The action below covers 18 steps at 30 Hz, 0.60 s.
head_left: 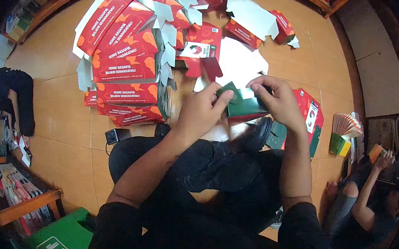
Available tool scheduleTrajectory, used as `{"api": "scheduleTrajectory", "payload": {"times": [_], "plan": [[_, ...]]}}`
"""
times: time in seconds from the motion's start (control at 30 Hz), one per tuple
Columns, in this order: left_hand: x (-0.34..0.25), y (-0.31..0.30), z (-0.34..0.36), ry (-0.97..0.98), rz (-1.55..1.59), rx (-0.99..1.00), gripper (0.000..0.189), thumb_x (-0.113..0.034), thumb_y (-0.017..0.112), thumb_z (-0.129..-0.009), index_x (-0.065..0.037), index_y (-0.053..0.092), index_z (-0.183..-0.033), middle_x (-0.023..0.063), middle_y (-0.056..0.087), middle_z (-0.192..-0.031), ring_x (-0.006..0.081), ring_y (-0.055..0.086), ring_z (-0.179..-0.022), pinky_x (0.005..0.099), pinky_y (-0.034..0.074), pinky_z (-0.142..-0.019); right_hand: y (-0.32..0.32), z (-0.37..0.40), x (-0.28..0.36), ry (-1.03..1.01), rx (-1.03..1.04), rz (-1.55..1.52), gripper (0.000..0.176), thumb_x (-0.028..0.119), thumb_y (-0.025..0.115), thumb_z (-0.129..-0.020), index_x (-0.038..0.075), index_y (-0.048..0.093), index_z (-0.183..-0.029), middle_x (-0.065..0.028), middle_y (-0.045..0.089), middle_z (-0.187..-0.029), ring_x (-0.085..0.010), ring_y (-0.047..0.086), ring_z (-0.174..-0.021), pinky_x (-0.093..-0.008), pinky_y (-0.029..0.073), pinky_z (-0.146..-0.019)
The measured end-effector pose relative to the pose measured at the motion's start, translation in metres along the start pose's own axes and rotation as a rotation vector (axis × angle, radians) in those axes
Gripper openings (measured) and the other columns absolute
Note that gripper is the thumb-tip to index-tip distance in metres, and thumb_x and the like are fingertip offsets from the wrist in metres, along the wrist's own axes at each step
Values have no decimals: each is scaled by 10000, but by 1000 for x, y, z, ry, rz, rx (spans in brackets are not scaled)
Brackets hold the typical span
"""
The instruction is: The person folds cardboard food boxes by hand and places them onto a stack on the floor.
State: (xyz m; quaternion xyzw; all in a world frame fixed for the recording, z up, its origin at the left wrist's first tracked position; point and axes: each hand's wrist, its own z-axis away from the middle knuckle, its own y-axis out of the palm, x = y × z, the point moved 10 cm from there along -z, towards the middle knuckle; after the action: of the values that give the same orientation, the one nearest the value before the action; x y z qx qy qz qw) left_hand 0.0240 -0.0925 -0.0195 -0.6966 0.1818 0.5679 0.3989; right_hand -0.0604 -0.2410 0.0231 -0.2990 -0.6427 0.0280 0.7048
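Observation:
I sit cross-legged on a tiled floor, and both hands hold one flat carton blank (242, 105), green on one side with red and white edges. My left hand (201, 111) pinches its left end with thumb and fingers. My right hand (277, 99) grips its top right edge, fingers curled over the fold. The blank hovers above my knees.
A tall stack of red folded boxes (125, 55) with white flaps stands to the left. Loose red and white blanks (248, 19) lie ahead. More flat red cartons (312, 113) rest at my right. One person sits at the right (370, 198), another at the left (12, 97). A black adapter (113, 135) lies on the floor.

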Motion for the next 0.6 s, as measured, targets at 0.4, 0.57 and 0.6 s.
{"api": "scheduleTrajectory", "payload": {"times": [0.4,0.57,0.6], "plan": [[8,-27,0,-1,-121,-322,241,-245,690,-895,-10,651,-857,17,452,-521,93,398,-463,311,317,-461,22,1,11,-51,66,169,187,142,578,-956,-28,652,-976,-57,654,-837,-100,571,-781,-275,476,-707],[-2,-29,3,113,-111,-357,223,-227,705,-887,-13,696,-951,3,476,-515,76,441,-469,282,353,-464,22,1,15,-74,20,122,182,145,582,-952,-20,654,-972,-60,653,-860,-106,574,-813,-275,473,-731],[-1,-29,3,113,-111,-358,223,-227,705,-887,-13,696,-951,3,476,-515,76,441,-469,282,353,-464,21,2,15,-82,9,104,180,148,584,-950,-16,655,-973,-61,652,-865,-107,576,-825,-275,472,-738]]}}
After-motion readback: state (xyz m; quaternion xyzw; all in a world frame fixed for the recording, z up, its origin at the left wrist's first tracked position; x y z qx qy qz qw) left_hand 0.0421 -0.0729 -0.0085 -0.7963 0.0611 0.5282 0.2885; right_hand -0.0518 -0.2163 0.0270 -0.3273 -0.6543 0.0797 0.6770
